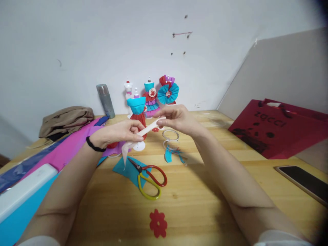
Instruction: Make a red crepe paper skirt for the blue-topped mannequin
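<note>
A narrow pale strip (pixel 148 129), paper or cloth, stretches at a slant between my two hands. My left hand (pixel 123 131) pinches its lower part, and a loose end hangs down below the fingers. Thumb and fingers of my right hand (pixel 176 119) close on the upper end. Just behind the hands stands a small dress form in a turquoise top (pixel 136 104) and red skirt, partly hidden by them. Below lie scissors (pixel 139 169) with one red and one yellow handle, their blades over a turquoise sheet (pixel 120 168). A red paper flower (pixel 158 223) lies nearer me.
More small dressed forms (pixel 151 99) stand by the wall, next to a grey flask (pixel 105 100). Tape rolls (pixel 171 135) and turquoise scraps (pixel 168 155) lie mid-table. At right are a red bag (pixel 276 130) and a phone (pixel 304 182); at left, coloured sheets (pixel 56 153) and brown cloth (pixel 68 121).
</note>
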`<state>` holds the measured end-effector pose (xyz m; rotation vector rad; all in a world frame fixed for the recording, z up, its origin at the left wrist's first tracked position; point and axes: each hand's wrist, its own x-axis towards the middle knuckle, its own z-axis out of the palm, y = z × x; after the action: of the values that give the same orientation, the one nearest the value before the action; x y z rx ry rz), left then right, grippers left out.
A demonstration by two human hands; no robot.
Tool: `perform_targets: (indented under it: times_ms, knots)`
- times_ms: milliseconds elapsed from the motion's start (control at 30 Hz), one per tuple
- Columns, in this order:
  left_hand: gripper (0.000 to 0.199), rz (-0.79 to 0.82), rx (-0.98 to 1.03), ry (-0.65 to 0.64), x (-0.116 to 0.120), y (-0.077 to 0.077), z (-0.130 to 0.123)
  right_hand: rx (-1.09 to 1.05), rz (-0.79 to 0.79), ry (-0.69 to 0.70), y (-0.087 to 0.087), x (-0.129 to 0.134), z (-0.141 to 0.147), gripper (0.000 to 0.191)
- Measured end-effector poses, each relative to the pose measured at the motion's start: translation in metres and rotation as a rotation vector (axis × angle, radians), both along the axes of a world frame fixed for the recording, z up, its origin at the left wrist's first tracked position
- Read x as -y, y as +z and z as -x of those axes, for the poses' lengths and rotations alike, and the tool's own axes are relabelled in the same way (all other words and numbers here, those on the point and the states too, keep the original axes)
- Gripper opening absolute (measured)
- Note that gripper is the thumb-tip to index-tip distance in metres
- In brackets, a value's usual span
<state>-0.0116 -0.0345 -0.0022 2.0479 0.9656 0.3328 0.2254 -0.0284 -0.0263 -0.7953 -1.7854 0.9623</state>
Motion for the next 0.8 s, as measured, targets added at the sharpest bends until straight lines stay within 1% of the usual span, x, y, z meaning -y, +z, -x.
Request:
perform_targets:
  times_ms: [133, 233, 367, 500, 633, 700, 800]
  knots:
    - [0.029, 0.111, 0.189, -0.009, 0.002, -0.016, -0.012, 0.067, -0.058, -0.009, 0.002, 0.007, 0.003, 0.016]
    - [0.024, 0.168, 0.246, -0.024, 0.005, -0.021, -0.017, 0.085, -0.100, -0.013, 0.003, 0.009, 0.004, 0.015]
    - [0.023, 0.265, 0.260, -0.068, 0.007, -0.019, -0.017, 0.095, -0.111, -0.032, 0.004, 0.009, 0.004, 0.013]
    - [0.030, 0.285, 0.245, -0.059, 0.005, -0.018, -0.013, 0.082, -0.060, -0.044, 0.004, 0.007, 0.002, 0.012]
    - [0.034, 0.342, 0.251, -0.083, 0.002, -0.019, -0.011, 0.071, -0.025, -0.039, 0.003, 0.003, 0.000, 0.011]
    - [0.035, 0.343, 0.241, -0.077, 0.002, -0.018, -0.012, 0.061, -0.013, -0.038, 0.003, 0.001, 0.000, 0.011]
    - [0.037, 0.286, 0.228, -0.049, 0.003, -0.016, -0.014, 0.033, -0.001, -0.029, 0.004, -0.001, -0.002, 0.014]
